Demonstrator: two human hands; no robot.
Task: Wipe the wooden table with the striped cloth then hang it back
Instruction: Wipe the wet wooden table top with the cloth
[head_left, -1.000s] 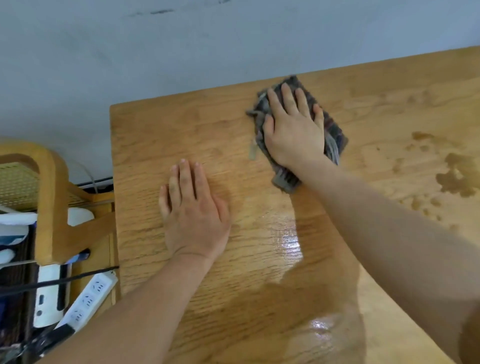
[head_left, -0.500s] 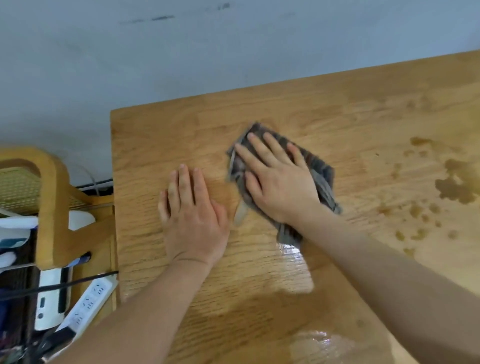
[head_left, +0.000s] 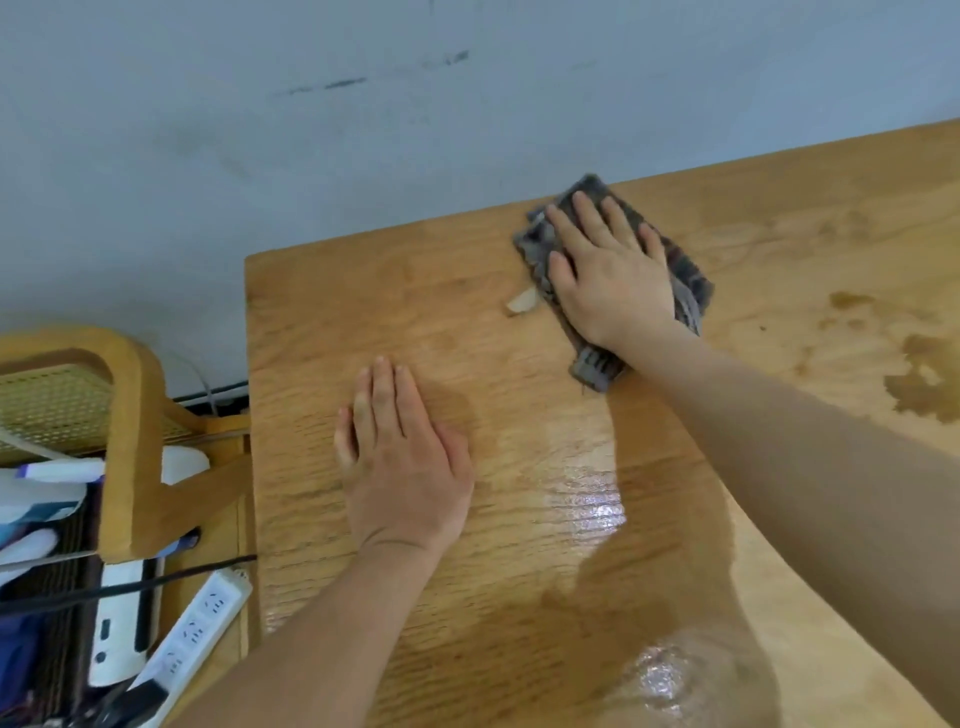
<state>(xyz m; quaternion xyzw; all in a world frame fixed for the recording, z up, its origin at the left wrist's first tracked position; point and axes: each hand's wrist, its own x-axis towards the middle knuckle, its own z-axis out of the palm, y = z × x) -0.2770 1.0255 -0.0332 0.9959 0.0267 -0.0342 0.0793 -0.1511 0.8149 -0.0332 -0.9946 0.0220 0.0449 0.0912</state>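
the right hand (head_left: 613, 270), fingers flat, presses the striped cloth (head_left: 688, 283) at the table's (head_left: 322, 322) far edge, upper centre, the left hand (head_left: 402, 457) lies flat and empty, so wiping is underway; next, probably the brown stains (head_left: 919, 384) at right.
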